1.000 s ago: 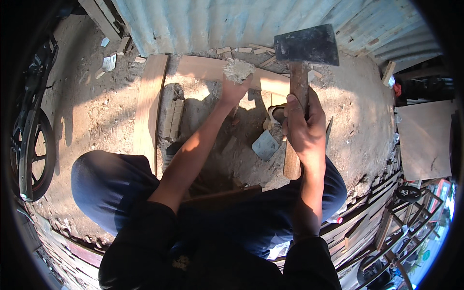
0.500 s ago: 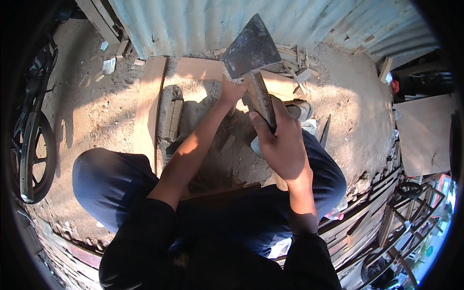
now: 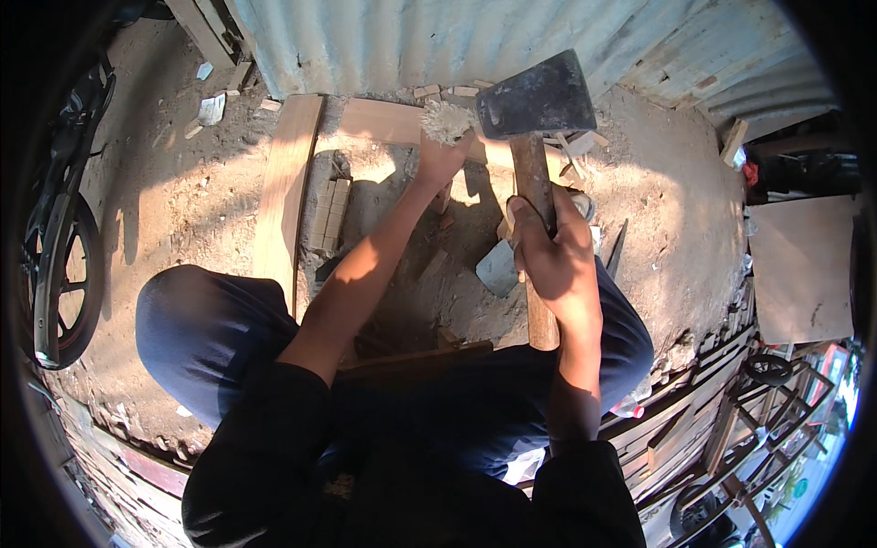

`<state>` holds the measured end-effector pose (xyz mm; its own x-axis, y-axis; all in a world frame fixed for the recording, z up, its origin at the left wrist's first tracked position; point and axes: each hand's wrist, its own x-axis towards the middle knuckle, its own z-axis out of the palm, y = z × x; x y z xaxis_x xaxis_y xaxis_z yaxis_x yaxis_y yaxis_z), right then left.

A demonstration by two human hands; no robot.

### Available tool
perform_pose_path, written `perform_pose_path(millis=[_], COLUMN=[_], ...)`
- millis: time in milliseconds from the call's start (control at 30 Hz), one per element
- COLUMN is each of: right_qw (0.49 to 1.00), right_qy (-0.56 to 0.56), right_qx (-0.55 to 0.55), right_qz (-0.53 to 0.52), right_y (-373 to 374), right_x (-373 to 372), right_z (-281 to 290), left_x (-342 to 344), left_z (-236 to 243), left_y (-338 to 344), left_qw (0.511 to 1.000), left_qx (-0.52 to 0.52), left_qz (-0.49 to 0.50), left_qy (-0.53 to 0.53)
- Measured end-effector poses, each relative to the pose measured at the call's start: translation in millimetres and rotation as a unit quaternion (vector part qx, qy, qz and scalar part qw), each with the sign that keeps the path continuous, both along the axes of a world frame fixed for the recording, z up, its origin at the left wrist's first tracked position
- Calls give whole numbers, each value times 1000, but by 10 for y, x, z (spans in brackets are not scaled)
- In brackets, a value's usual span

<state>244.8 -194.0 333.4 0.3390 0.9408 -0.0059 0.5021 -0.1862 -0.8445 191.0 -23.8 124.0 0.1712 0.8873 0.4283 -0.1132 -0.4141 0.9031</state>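
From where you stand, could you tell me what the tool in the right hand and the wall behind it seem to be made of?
The axe head looks like dark, dull metal, rough and unpolished, with a blocky wedge shape. Its handle, gripped by the right hand, seems to be bare wood: brown, matt, with visible grain. The wall appears to be corrugated sheet metal, grey with regular ridges, though painted or weathered I cannot tell.
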Motion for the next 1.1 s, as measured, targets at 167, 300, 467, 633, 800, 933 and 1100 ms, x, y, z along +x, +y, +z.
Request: perform_pose_path(millis=[167, 300, 467, 633, 800, 933, 1100], right_qw=[987, 981, 967, 989, 993, 980, 987], right_qy=[94, -64, -221, -128, -68, -188, -140], right_qx=[107, 172, 12, -32, 95, 14, -3], right_qz=[-77, -69, 125, 61, 22, 66, 73], right_y=[-93, 42, 145, 101, 207, 210, 194], right_x=[-174, -177, 207, 61, -64, 142, 124], right_z=[615, 411, 76, 591, 489, -44, 132], left_x=[106, 84, 107, 42, 21, 89, 118], left_z=[239, 244, 260, 307, 307, 370, 74], left_y=[-97, -76, -100, -75, -108, -141, -18], left_qw=[995, 986, 999, 993, 991, 998, 991], left_qx=[-91, -151, 11, -99, -127, -60, -108], left_qz=[-47, -74, -23, -34, -26, -17, -70], left_qy=[-21, -1, -32, -46, -29, -11, -31])
